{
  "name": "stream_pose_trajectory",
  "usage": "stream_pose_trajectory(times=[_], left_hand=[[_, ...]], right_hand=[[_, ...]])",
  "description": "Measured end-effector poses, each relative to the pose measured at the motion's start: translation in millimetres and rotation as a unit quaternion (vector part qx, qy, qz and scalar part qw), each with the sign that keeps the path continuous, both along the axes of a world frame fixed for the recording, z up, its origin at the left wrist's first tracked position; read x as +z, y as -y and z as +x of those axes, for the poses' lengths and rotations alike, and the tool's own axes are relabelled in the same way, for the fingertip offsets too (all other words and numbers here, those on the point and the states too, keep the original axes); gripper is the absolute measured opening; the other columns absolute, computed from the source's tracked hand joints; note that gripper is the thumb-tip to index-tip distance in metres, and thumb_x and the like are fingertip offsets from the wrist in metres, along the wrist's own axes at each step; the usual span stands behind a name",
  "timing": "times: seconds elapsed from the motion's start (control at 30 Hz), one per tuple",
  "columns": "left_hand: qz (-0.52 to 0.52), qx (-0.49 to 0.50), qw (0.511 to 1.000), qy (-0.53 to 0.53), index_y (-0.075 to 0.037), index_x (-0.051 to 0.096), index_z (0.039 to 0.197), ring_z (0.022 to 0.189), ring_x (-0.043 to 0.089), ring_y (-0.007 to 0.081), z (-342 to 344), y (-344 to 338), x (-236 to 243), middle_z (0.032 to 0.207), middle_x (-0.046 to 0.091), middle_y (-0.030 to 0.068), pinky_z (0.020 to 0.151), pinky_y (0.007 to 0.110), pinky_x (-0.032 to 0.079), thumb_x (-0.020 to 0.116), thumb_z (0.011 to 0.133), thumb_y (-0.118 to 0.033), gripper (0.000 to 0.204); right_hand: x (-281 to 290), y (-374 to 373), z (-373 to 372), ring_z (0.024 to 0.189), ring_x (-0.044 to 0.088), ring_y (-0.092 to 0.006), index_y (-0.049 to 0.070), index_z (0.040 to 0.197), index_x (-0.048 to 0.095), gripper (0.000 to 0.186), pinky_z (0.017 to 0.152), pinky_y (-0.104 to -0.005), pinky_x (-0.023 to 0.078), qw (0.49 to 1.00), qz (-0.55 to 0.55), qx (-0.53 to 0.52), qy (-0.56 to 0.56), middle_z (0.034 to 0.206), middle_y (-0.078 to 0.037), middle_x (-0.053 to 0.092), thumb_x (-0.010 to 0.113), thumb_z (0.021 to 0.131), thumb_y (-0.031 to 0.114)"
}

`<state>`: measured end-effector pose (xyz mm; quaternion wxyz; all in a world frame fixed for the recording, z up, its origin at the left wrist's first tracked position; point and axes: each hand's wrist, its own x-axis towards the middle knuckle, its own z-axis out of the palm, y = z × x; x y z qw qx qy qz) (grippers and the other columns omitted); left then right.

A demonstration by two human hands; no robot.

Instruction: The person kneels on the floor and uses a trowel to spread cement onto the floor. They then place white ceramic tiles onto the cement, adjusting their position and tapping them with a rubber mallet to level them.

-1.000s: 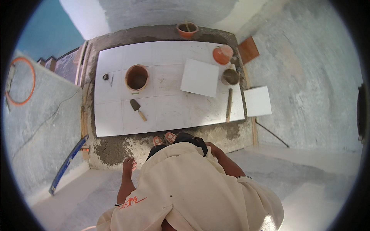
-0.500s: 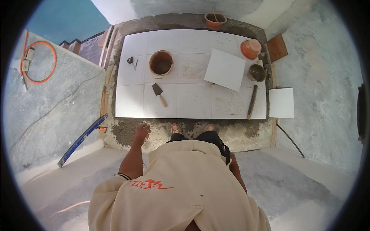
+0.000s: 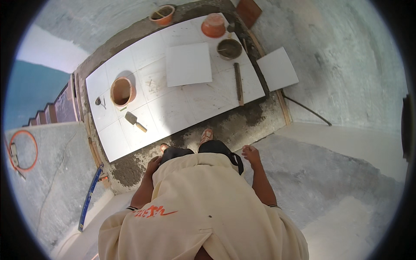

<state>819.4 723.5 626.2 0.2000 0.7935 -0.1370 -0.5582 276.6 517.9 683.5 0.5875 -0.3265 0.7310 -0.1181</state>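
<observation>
At the near edge of the white tiled surface (image 3: 112,145), the person seems to be between handling steps: the right hand (image 3: 251,156) is loosely half-open, seemingly empty; the left hand (image 3: 154,165) is beside the dark cloth trousers (image 3: 177,153), its grip impossible to tell. On the near left lies a grey-bladed, wooden-handled trowel (image 3: 136,121); reaching it would call for bending forward. Open tiles stretch rightward to a narrow, dark wooden strip (image 3: 238,84), while a round terracotta-coloured bucket (image 3: 133,90) crowds its far side.
</observation>
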Motion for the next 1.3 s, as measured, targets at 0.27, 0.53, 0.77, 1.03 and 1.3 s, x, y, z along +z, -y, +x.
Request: stream_pose_trajectory(times=[0.27,0.53,0.77,1.03,1.3], left_hand=[[-0.03,0.011,0.999,-0.035,-0.01,0.055,0.145,0.101,0.067,0.0136,-62,191,41,0.115,0.07,0.0053,0.08,0.036,0.052,0.068,0.099,-0.038,0.055],[-0.001,-0.116,0.993,-0.021,-0.012,0.053,0.145,0.109,0.066,0.0215,-125,303,45,0.123,0.067,0.0078,0.092,0.043,0.051,0.064,0.1,-0.039,0.053],[0.055,-0.191,0.98,-0.006,-0.016,0.059,0.139,0.097,0.068,0.0165,-201,358,17,0.109,0.07,0.0019,0.081,0.038,0.053,0.068,0.099,-0.041,0.048],[-0.008,-0.069,0.997,-0.044,-0.008,0.069,0.124,0.07,0.067,0.0137,-324,440,-36,0.086,0.071,0.0027,0.056,0.031,0.053,0.072,0.096,-0.037,0.04],[-0.054,-0.259,0.962,-0.074,0.0,0.063,0.134,0.079,0.071,0.0195,-445,507,-31,0.099,0.075,0.0131,0.069,0.036,0.058,0.07,0.094,-0.038,0.056]], right_hand=[[2,-21,-112,0.09,0.07,-0.0199,0.005,0.127,0.065,0.039,0.076,-0.0334,0.054,0.98,0.006,-0.197,-0.041,0.106,-0.008,0.07,0.065,0.099,0.031],[-27,-76,-125,0.086,0.07,-0.0211,0.002,0.129,0.064,0.041,0.068,-0.0328,0.054,0.973,0.029,-0.231,0.01,0.104,-0.011,0.07,0.066,0.098,0.028],[-41,-55,-150,0.082,0.072,-0.0214,-0.003,0.13,0.064,0.045,0.067,-0.0328,0.055,0.968,0.056,-0.242,0.014,0.104,-0.015,0.072,0.067,0.097,0.028],[-8,26,-274,0.085,0.071,-0.0221,-0.002,0.127,0.064,0.042,0.07,-0.034,0.056,0.977,0.099,-0.191,0.002,0.104,-0.013,0.072,0.066,0.099,0.029],[27,149,-404,0.089,0.069,-0.0213,0.002,0.13,0.06,0.038,0.078,-0.0341,0.055,0.918,-0.036,-0.392,-0.04,0.103,-0.01,0.069,0.063,0.102,0.026]])
